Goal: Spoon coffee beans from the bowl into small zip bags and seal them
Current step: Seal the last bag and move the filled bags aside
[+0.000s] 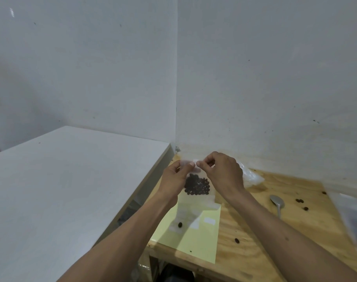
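Below our hands lies the wooden table [244, 251]. Our left hand [174, 178] and right hand [224, 171] pinch the top edge of the zip bag [197, 185], hanging between them with coffee beans [197, 184] inside. The spoon [277, 203] rests right of our right hand.

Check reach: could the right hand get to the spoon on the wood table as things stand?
Probably yes, once freed. The right hand is pinching the top of the zip bag together with the left hand. The spoon lies in the open on the wooden table, near the right forearm, nothing covering it.
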Motion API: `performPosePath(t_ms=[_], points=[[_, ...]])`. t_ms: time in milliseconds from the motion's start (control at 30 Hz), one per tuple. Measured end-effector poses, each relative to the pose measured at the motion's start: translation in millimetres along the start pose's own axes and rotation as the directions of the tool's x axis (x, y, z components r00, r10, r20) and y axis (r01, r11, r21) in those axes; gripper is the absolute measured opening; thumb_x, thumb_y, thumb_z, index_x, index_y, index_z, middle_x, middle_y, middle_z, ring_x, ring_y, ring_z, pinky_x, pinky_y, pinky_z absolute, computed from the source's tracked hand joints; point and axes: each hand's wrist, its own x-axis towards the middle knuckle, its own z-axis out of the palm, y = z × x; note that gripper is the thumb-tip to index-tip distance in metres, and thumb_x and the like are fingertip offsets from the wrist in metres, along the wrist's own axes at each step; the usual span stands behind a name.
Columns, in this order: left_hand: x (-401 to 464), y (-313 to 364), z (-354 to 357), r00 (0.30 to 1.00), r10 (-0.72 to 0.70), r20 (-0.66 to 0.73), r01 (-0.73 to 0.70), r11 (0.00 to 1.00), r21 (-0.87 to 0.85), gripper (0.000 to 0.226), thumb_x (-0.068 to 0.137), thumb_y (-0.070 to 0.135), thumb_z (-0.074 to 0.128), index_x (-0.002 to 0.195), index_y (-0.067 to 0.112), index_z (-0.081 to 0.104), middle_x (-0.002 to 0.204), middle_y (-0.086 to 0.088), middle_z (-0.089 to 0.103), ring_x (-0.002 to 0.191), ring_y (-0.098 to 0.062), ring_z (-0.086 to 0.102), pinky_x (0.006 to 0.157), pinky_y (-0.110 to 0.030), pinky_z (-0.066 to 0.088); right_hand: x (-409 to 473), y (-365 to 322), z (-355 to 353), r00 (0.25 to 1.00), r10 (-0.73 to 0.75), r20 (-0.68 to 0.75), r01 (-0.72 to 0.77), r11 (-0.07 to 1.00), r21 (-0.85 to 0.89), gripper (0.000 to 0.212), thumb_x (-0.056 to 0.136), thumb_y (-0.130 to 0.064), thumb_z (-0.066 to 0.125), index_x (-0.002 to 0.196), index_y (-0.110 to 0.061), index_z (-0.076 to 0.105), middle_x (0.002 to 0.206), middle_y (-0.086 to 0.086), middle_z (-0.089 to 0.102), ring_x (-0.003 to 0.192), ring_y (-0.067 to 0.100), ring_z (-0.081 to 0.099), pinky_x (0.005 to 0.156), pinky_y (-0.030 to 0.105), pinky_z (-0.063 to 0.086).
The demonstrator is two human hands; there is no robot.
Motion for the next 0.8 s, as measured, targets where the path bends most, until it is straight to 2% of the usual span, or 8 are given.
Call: performPosePath(t_ms=[100, 200, 233, 300, 400, 500, 700, 800], points=[[-1, -1, 1, 1.000, 0.010, -0.007, -0.010, 1.000, -0.020, 0.013, 0.095, 0.032, 0.067, 0.087, 0.023, 0.073, 0.092, 0.004, 0.079, 0.093, -0.021, 0.068, 0.091, -0.041, 0.050, -1, 4, 1, 0.993, 0.102, -0.057, -0.096, 0.990, 0.099, 0.058, 0.079, -0.056, 0.078, 0.121, -0.023, 0.055, 0.121, -0.007, 0.053, 0.108, 0.011, 0.056, 0.085, 0.033, 0.047], [-2, 1, 0, 1.000, 0.008, 0.014, -0.007, 0.999, -0.052, 0.013, 0.096, 0.031, 0.067, 0.091, 0.020, 0.072, 0.094, 0.004, 0.079, 0.088, -0.020, 0.069, 0.081, -0.035, 0.051, 2, 9, -2, 0.961, 0.265, 0.082, -0.276, 0.881, 0.383, 0.092, 0.070, -0.053, 0.087, 0.142, -0.019, 0.040, 0.133, -0.002, 0.048, 0.118, 0.015, 0.054, 0.098, 0.037, 0.049], [-2, 2, 1, 1.000, 0.005, 0.030, -0.003, 0.998, -0.057, 0.013, 0.096, 0.030, 0.067, 0.093, 0.019, 0.072, 0.096, 0.002, 0.079, 0.086, -0.019, 0.069, 0.077, -0.033, 0.052, 4, 13, -3, 0.943, 0.290, 0.165, -0.334, 0.815, 0.474, 0.088, 0.070, -0.050, 0.089, 0.138, -0.016, 0.047, 0.127, 0.000, 0.058, 0.113, 0.017, 0.060, 0.097, 0.038, 0.051], [-4, 4, 3, 0.999, -0.002, 0.053, 0.005, 0.998, -0.065, 0.012, 0.096, 0.027, 0.068, 0.092, 0.017, 0.071, 0.098, -0.006, 0.078, 0.082, -0.019, 0.071, 0.072, -0.031, 0.053, 8, 20, -3, 0.924, 0.274, 0.267, -0.380, 0.739, 0.556, 0.060, 0.070, -0.044, 0.090, 0.112, -0.007, 0.069, 0.103, 0.011, 0.075, 0.093, 0.020, 0.070, 0.087, 0.037, 0.055], [-6, 7, 8, 0.999, 0.003, 0.033, -0.001, 0.997, -0.072, 0.010, 0.094, 0.021, 0.070, 0.086, 0.014, 0.072, 0.096, -0.013, 0.078, 0.078, -0.015, 0.073, 0.072, -0.030, 0.053, 8, 26, -2, 0.936, 0.260, 0.237, -0.351, 0.734, 0.582, 0.048, 0.074, -0.040, 0.089, 0.086, 0.003, 0.072, 0.081, 0.018, 0.072, 0.068, 0.017, 0.059, 0.070, 0.033, 0.048], [-6, 8, 13, 1.000, 0.010, 0.025, -0.008, 0.999, -0.053, 0.012, 0.095, 0.016, 0.067, 0.085, 0.011, 0.070, 0.079, 0.000, 0.078, 0.070, -0.008, 0.071, 0.073, -0.028, 0.050, 6, 29, -6, 0.937, 0.247, 0.246, -0.348, 0.719, 0.601, 0.035, 0.083, -0.034, 0.083, 0.075, -0.002, 0.071, 0.069, 0.004, 0.065, 0.064, 0.016, 0.054, 0.065, 0.028, 0.043], [0, 8, 24, 0.999, -0.032, 0.000, 0.032, 0.995, -0.094, 0.017, 0.095, 0.016, 0.068, 0.078, 0.014, 0.069, 0.070, 0.002, 0.071, 0.067, -0.018, 0.063, 0.064, -0.031, 0.050, -1, 49, -18, 0.917, 0.241, 0.317, -0.393, 0.677, 0.622, 0.017, 0.089, -0.025, 0.076, 0.099, -0.012, 0.075, 0.095, 0.004, 0.077, 0.085, 0.020, 0.074, 0.083, 0.039, 0.061], [4, 8, 32, 0.999, -0.052, 0.005, 0.053, 0.991, -0.125, 0.007, 0.093, 0.017, 0.072, 0.090, 0.011, 0.071, 0.082, -0.004, 0.070, 0.074, -0.020, 0.066, 0.062, -0.028, 0.053, -6, 63, -30, 0.920, 0.262, 0.292, -0.390, 0.679, 0.622, 0.012, 0.090, -0.016, 0.076, 0.099, -0.008, 0.074, 0.092, 0.007, 0.074, 0.075, 0.019, 0.069, 0.080, 0.040, 0.060]])
